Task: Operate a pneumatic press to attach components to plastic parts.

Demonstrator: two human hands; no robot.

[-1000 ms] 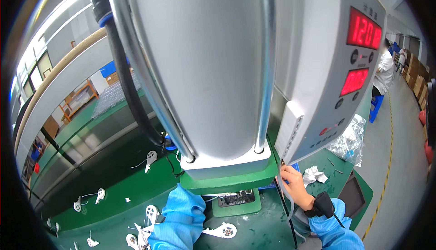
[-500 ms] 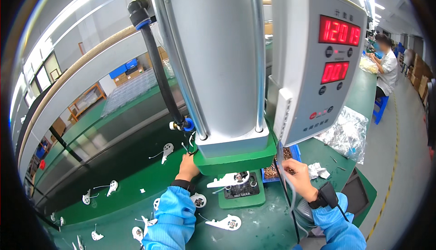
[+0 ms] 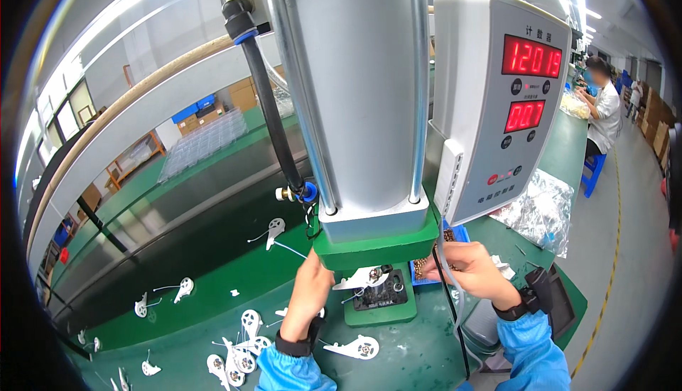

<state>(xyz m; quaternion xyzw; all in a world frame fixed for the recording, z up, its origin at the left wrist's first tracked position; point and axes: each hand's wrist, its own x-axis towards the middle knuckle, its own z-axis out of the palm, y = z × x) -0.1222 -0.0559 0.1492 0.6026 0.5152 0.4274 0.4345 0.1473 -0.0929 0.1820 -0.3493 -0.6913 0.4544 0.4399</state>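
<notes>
My left hand (image 3: 311, 290) is closed beside the green press head (image 3: 376, 247). A thin white rod (image 3: 290, 250) runs up to its fingers, and what they grip is hidden. Right of it, a white plastic part (image 3: 361, 278) with a round end sits over the black fixture (image 3: 380, 297) on a green base under the press. My right hand (image 3: 465, 270) has its fingers curled together over a blue bin (image 3: 460, 235) of small copper-coloured pieces (image 3: 419, 270). Anything in its fingertips is too small to make out.
A grey counter box (image 3: 497, 164) with red digits is mounted right of the press cylinder (image 3: 355, 93). Several white parts (image 3: 245, 352) lie on the green table at left; another (image 3: 359, 347) lies in front. A plastic bag (image 3: 540, 210) and a seated person (image 3: 604, 114) are at right.
The view has shifted slightly. My left hand has come nearer to me and to the right, beside the white part under the press. My right fingers have moved left, farther over the bin.
</notes>
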